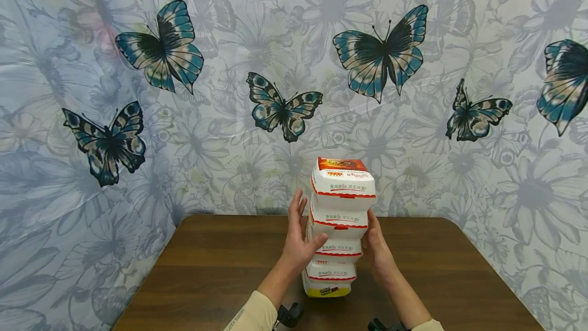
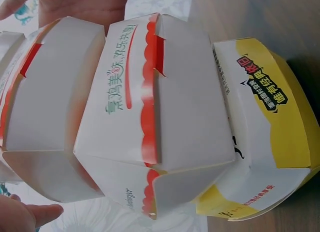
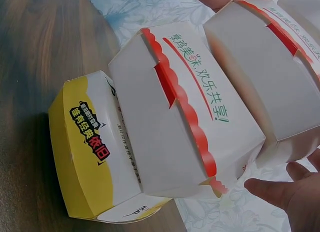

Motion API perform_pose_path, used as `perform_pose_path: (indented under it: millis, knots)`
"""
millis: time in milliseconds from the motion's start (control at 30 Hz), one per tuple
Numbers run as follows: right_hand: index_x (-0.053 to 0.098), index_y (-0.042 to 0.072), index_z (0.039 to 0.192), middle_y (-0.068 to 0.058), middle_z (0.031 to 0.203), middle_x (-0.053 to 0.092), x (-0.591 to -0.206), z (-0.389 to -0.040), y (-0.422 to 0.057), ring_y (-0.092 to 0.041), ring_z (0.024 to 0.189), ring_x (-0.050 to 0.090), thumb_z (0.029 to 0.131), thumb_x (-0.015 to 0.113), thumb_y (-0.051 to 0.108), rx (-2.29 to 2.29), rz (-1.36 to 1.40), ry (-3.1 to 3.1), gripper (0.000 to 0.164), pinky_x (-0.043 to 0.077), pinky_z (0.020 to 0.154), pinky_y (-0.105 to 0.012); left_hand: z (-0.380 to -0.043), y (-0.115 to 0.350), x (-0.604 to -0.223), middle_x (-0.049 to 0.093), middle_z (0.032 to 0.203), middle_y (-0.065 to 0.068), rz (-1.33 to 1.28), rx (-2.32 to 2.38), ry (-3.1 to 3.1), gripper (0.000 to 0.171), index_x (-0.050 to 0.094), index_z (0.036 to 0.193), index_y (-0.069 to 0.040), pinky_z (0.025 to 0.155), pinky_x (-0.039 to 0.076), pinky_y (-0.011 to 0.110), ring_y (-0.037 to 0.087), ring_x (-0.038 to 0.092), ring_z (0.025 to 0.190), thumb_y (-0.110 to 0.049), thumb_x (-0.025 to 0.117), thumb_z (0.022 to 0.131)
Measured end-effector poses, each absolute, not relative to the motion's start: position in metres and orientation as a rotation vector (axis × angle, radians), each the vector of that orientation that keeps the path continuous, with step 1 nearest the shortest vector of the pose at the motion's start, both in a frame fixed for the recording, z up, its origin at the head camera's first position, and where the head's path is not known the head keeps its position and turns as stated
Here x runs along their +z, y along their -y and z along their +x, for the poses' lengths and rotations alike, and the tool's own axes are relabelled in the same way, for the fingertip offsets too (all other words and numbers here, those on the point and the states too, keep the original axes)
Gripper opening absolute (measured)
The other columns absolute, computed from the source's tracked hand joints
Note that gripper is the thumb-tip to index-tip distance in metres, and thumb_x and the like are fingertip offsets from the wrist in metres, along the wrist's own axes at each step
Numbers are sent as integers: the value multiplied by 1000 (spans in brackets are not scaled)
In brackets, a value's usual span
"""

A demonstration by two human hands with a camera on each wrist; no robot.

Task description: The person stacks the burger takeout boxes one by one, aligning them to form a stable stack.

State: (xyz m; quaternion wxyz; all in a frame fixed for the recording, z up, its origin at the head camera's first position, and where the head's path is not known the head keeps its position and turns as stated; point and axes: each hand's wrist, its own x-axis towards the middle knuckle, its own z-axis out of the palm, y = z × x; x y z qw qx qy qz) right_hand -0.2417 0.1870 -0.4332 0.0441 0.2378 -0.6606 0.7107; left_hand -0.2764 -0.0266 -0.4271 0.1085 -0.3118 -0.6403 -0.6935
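Note:
A tall stack of paper burger boxes [image 1: 340, 218] rises from the table. The upper ones are white with red scalloped edges and green writing; the topmost box [image 1: 344, 180] has a red and orange picture on its lid. At the bottom is a yellow-and-white box [image 2: 295, 101]. My left hand [image 1: 298, 244] is at the stack's left side, fingers extended upward and thumb towards the front. Against the right side is my right hand [image 1: 378, 249], its fingers partly hidden behind the boxes. In the right wrist view, the right thumb [image 3: 267, 189] points straight beside a white box.
The brown wooden table [image 1: 220, 264] extends to both sides of the stack. Behind it hangs a pale floral cloth [image 1: 220, 167] printed with blue butterflies. Dark wrist devices [image 1: 290, 315] sit near both sleeves.

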Motion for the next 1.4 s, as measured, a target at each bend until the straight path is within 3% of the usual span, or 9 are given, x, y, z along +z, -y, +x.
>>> perform_pose_path:
  millis: [100, 233, 300, 467, 567, 733, 967, 1067, 1400]
  knots:
    - [-9, 30, 153, -2, 159, 1, -433, -243, -188, -3, 138, 21, 104, 9, 44, 2158, 674, 2038, 54, 28, 107, -18, -277, 27, -428, 11, 159, -3, -925, -2030, 1890, 93, 1, 153, -32, 109, 31, 59, 25, 23, 146, -35, 66, 88]
    - [-7, 35, 152, -4, 160, -1, -431, -247, -191, -4, 138, 18, 103, 13, 45, 2151, 584, 2031, 53, 20, 113, -48, -279, 26, -428, 10, 159, -4, -911, -1994, 1938, 92, 2, 154, -33, 108, 30, 62, 25, 22, 145, -35, 66, 88]
    - [-5, 35, 153, -3, 159, 3, -430, -249, -192, -3, 136, 23, 104, 13, 45, 2124, 605, 2026, 53, 22, 110, -54, -280, 25, -428, 11, 159, -4, -909, -1970, 1974, 92, 3, 154, -34, 108, 30, 61, 27, 20, 146, -35, 67, 87]
    - [-1, 28, 154, 2, 155, 19, -432, -255, -193, -6, 128, 41, 105, 26, 39, 2041, 799, 2005, 56, 43, 99, -34, -280, 25, -432, 10, 158, -6, -903, -1925, 2067, 102, 0, 154, -34, 107, 34, 55, 26, 26, 142, -30, 73, 83]
    - [2, 29, 154, 4, 154, 21, -433, -255, -191, -6, 129, 40, 104, 38, 30, 1990, 814, 2029, 62, 46, 95, -26, -279, 24, -434, 7, 157, -13, -863, -1954, 2118, 109, -2, 153, -38, 104, 37, 52, 22, 28, 139, -28, 78, 79]
    - [5, 32, 154, 0, 156, 20, -429, -253, -186, -8, 133, 35, 99, 47, 11, 1894, 706, 2117, 72, 45, 94, -23, -277, 22, -434, 7, 155, -17, -823, -2002, 2126, 108, -1, 151, -42, 103, 39, 49, 18, 31, 136, -27, 79, 79]
    - [9, 28, 154, 1, 152, 30, -432, -251, -183, -5, 132, 37, 94, 54, 3, 1791, 635, 2143, 79, 42, 96, -25, -263, 23, -420, 5, 157, 3, -853, -1867, 2087, 105, 3, 154, -19, 110, 34, 48, 20, 23, 140, -13, 77, 81]
    - [11, 28, 153, 0, 148, 34, -434, -250, -182, -4, 131, 38, 93, 56, 2, 1780, 634, 2138, 80, 41, 98, -27, -261, 22, -418, 6, 156, 6, -845, -1865, 2072, 103, 5, 154, -15, 112, 32, 48, 21, 22, 140, -12, 77, 80]
    - [6, 25, 154, 2, 152, 27, -433, -247, -181, -5, 130, 39, 92, 55, -1, 1798, 722, 2113, 82, 46, 93, -31, -275, 19, -443, 7, 156, -5, -850, -1819, 1992, 103, 8, 153, -25, 110, 36, 37, 16, 26, 140, -21, 79, 79]
